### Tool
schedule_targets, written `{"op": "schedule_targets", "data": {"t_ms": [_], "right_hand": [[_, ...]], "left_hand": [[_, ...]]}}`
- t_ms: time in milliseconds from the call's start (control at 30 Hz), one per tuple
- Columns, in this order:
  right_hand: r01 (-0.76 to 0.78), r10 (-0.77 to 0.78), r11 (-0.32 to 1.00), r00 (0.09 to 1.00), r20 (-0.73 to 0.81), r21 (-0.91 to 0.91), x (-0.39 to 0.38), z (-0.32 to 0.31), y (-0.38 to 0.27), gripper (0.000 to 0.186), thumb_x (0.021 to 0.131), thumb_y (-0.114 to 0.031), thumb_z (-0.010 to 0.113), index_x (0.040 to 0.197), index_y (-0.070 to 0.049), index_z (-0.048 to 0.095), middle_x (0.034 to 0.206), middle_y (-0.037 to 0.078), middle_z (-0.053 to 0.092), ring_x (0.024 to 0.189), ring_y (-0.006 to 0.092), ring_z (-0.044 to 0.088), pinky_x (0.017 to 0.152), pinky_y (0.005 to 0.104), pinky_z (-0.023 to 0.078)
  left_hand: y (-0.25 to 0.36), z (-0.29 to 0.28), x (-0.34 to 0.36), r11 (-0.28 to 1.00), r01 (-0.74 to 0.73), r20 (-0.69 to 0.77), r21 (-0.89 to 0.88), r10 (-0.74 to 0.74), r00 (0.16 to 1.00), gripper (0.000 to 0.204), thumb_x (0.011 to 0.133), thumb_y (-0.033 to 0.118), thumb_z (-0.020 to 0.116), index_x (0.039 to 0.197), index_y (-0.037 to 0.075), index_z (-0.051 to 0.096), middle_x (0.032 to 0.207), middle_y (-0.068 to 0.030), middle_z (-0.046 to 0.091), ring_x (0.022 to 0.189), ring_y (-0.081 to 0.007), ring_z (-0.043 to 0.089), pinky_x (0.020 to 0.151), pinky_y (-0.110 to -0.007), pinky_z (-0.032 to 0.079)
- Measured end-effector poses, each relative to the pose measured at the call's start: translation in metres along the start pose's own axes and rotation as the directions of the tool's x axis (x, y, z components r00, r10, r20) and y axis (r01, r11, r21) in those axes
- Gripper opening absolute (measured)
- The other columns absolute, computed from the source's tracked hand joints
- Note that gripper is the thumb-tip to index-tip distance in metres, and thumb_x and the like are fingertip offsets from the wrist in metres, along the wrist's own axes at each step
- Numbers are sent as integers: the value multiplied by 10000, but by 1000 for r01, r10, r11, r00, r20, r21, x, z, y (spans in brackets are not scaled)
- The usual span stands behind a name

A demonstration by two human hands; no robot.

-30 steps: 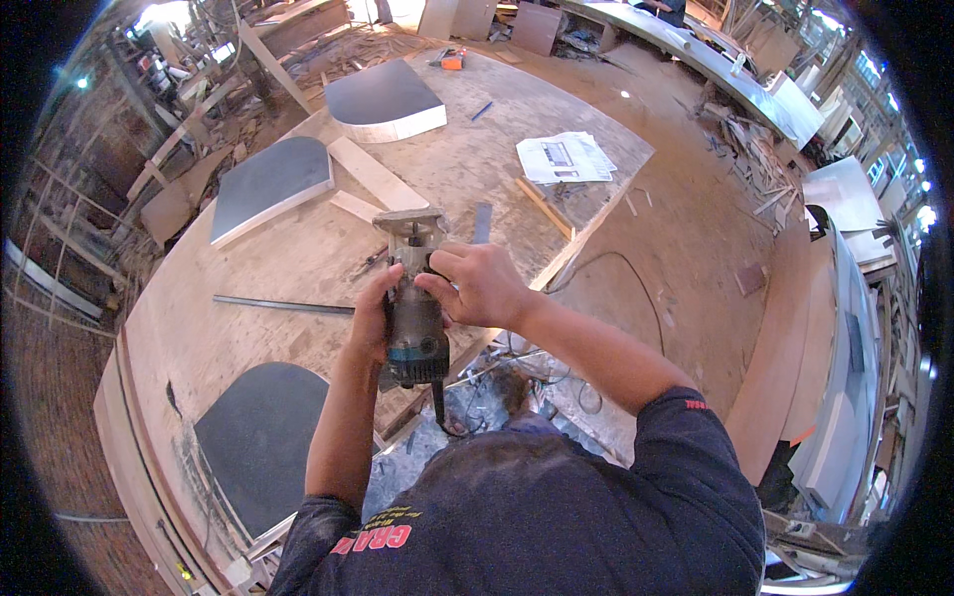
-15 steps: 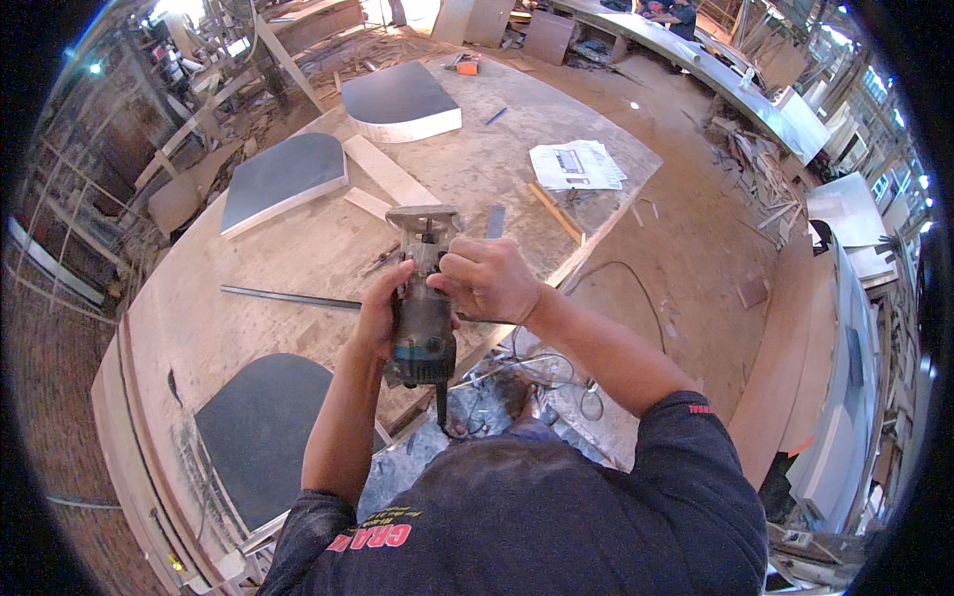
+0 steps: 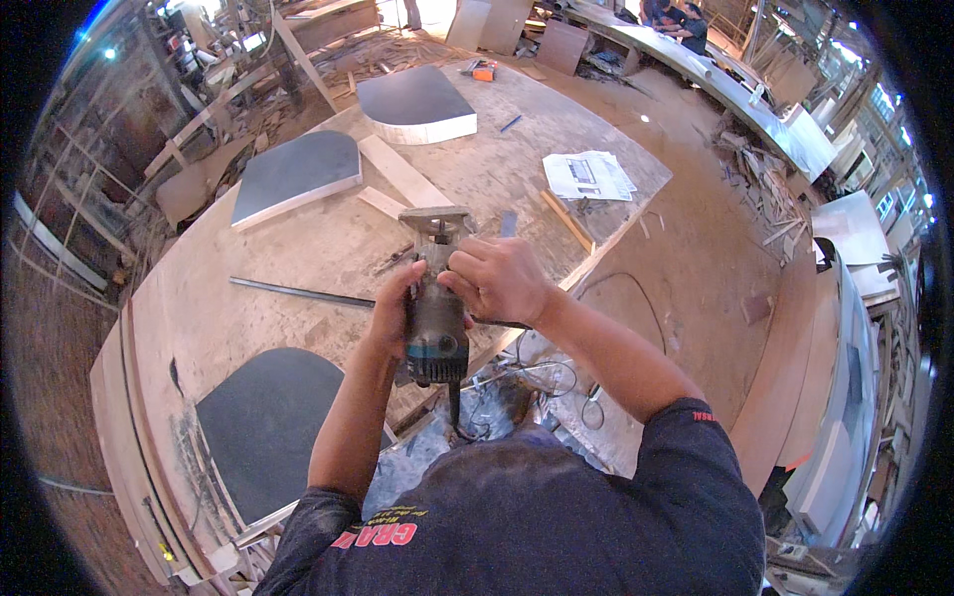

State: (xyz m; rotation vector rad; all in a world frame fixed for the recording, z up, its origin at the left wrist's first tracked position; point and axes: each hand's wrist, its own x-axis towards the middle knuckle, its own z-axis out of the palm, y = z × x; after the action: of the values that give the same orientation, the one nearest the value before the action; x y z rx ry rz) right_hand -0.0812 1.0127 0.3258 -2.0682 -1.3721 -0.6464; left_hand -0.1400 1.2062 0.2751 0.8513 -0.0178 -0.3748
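Router (image 3: 435,333) rests in left hand (image 3: 394,306) — right hand (image 3: 505,280) gripping.

The power tool (image 3: 438,313) I grip has a dull, metallic-looking body; the worn table (image 3: 333,243) is matt wood, the curved panel (image 3: 270,427) smooth-faced, the sheets (image 3: 586,176) paper.

Handheld router (image 3: 437,320) | grey-black, teal-banded | base (image 3: 434,213) pointing away | at worktable (image 3: 308,248) edge

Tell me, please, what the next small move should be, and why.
Perhaps a small adjustment with the right hand near the base plate, while the left hand steadies the power tool: the right fingers are bent against the tool close to that plate, the left hand grips its body, and the plate end points across the workbench.
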Motion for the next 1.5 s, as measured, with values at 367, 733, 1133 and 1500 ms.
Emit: {"op": "schedule_targets", "data": {"t_ms": [367, 733, 1133, 1500], "right_hand": [[-267, 267, 943, 963, 29, 199, -5, 5, 17, 348, 1011, -272, 632, 771, -25, 581, 766, 191, 599, 705, 431, 621, 616, 496, 474], [-767, 482, 302, 635, 604, 566, -104, 23, 104, 889, 728, -627, 867, 1296, 7, 611, 1072, 163, 730, 1024, 271, 718, 877, 378, 551], [-658, 606, 667, 752, 258, 349, -98, 5, 194, 734, 625, -442, 938, 1158, -43, 628, 1031, 180, 704, 1003, 382, 696, 885, 491, 524], [-618, 747, 664, 561, 355, -421, -232, 3, 513, 410, 845, -101, 636, 1249, -85, 702, 1231, 166, 696, 1159, 360, 654, 1021, 490, 503]], "left_hand": [[-13, -8, 29, 998, -50, -90, -41, 46, 995, 592, 965, 536, 578, 1189, -11, 615, 983, -201, 724, 775, -343, 748, 708, -465, 643], [-46, 9, 141, 981, -130, -233, 143, 161, 959, 575, 826, 255, 792, 1277, -27, 574, 1038, -184, 717, 904, -287, 742, 812, -429, 632], [-63, 96, 223, 720, 72, -566, 690, 474, 674, 519, 706, 150, 961, 1118, 15, 676, 1049, -84, 737, 932, -177, 711, 862, -350, 580], [-87, 32, 139, 970, -198, -556, 139, 242, 795, 551, 791, 144, 819, 1270, -16, 597, 1044, -179, 714, 981, -333, 715, 899, -458, 564]]}}
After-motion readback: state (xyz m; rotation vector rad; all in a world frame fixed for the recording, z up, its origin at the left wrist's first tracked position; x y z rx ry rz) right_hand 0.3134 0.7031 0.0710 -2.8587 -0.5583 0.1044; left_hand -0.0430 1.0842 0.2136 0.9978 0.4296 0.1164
